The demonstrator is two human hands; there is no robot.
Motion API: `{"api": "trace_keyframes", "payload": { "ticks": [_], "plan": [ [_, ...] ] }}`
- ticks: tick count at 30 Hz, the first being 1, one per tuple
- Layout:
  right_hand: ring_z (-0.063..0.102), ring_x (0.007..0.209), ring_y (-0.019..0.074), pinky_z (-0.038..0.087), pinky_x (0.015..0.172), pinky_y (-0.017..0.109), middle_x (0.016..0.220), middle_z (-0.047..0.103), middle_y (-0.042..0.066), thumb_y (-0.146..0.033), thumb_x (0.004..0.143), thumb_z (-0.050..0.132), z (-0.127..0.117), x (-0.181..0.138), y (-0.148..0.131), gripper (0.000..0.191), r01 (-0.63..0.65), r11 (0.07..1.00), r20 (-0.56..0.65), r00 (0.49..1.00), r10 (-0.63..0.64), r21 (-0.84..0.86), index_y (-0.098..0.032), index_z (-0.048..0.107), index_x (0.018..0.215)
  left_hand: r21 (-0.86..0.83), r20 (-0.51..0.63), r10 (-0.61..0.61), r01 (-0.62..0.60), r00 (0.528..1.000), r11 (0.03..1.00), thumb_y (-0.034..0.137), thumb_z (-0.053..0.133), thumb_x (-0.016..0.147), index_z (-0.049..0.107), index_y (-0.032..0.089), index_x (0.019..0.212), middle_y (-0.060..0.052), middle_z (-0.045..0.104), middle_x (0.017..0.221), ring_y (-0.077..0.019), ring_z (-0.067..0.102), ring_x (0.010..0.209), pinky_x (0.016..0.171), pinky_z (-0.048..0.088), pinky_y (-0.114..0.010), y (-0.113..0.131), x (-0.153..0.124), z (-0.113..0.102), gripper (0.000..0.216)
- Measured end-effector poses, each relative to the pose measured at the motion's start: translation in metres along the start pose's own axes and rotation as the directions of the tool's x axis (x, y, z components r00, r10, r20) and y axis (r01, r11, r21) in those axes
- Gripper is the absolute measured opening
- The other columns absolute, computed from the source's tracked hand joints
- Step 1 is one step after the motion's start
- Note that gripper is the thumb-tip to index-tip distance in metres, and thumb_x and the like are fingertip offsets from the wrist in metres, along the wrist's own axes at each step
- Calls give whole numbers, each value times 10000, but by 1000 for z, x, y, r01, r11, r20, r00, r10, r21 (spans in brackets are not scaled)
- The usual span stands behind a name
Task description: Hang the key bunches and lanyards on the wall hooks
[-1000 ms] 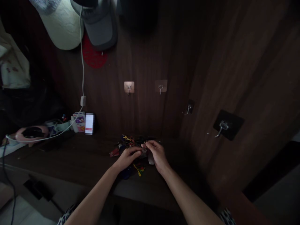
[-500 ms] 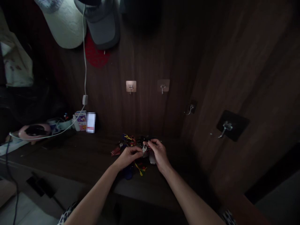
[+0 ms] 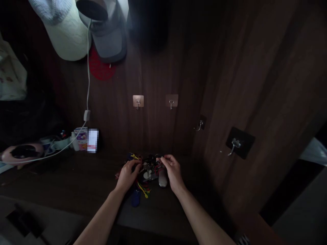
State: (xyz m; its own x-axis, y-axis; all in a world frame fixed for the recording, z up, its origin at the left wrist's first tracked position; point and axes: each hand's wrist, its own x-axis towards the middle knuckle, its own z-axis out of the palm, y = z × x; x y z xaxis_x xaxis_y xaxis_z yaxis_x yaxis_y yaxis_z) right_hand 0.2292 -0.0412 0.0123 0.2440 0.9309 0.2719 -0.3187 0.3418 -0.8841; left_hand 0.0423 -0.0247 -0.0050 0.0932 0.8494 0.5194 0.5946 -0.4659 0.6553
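I've got the pile of keys [image 3: 147, 175] dead centre of my clock, sitting on the dark shelf [image 3: 84, 187], and both hands are on it. Left hand [image 3: 128, 173] at nine o'clock: fingers curled over that edge, thumb near the forefinger, and I cannot tell whether they grip anything. Right hand [image 3: 173, 170] at three: thumb and forefinger pinched together on a small piece at the pile's upper edge, too dark for me to name. Just beside that palm, at four, lies the grey fob [image 3: 162, 179]; down at six I see the yellow strip [image 3: 143, 191], and at seven the blue tag [image 3: 136, 198], lying flat.

Up the wall, the coppery hook plate [image 3: 138, 101] is at twelve, a duller hook plate [image 3: 171, 101] at one, and a black hook plate [image 3: 240, 143] well out between two and three. At ten, I see a lit screen [image 3: 92, 140], pixelated, leaning by the small boxes [image 3: 81, 136]. High at eleven, the grey cap [image 3: 108, 46] hangs.
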Motion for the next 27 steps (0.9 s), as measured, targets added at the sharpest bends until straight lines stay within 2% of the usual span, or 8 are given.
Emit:
{"api": "trace_keyframes", "payload": {
  "ticks": [3,6,11,17,22,27],
  "plan": [
    [665,761,187,473,735,301,723,716,30,-378,622,711,-4,8,-8,261,55,998,-49,997,-56,-30,-193,556,720,109,-83,-99,108,992,988,306,438,827,604,213,917,-31,670,908,-180,605,891,816,437,-294,-16,3,-3,211],
    [668,751,185,480,731,300,704,715,32,-358,610,715,-6,25,-21,246,131,990,-107,985,-136,-52,-189,559,696,163,-52,-194,200,980,966,240,444,808,595,207,924,-31,682,899,-176,620,869,762,440,-267,-24,6,-4,193],
    [665,693,181,490,656,282,656,706,31,-314,581,713,5,68,-53,222,256,963,-246,932,-268,-80,-182,574,691,260,18,-220,208,975,943,225,455,808,613,230,911,-14,685,947,-173,617,906,768,415,-251,-22,7,-4,188],
    [636,628,158,474,603,257,596,674,5,-265,561,680,24,121,-94,165,446,885,-286,838,-465,-133,-175,576,651,271,39,-216,198,976,942,223,441,821,602,232,938,-12,680,966,-165,607,931,797,403,-246,-25,7,-3,200],
    [603,575,149,452,564,250,560,643,-11,-258,551,653,32,146,-111,136,491,846,-295,794,-532,-206,-177,572,625,280,37,-200,182,979,943,227,435,817,607,235,933,-15,681,950,-156,610,917,793,404,-244,-28,7,-3,207],
    [592,566,153,442,557,253,571,642,-2,-270,564,628,32,158,-109,116,475,826,-256,794,-551,-305,-177,582,617,293,37,-213,193,976,936,233,425,821,606,237,939,-17,680,950,-164,605,934,782,406,-247,-26,6,-3,216]
  ]
}}
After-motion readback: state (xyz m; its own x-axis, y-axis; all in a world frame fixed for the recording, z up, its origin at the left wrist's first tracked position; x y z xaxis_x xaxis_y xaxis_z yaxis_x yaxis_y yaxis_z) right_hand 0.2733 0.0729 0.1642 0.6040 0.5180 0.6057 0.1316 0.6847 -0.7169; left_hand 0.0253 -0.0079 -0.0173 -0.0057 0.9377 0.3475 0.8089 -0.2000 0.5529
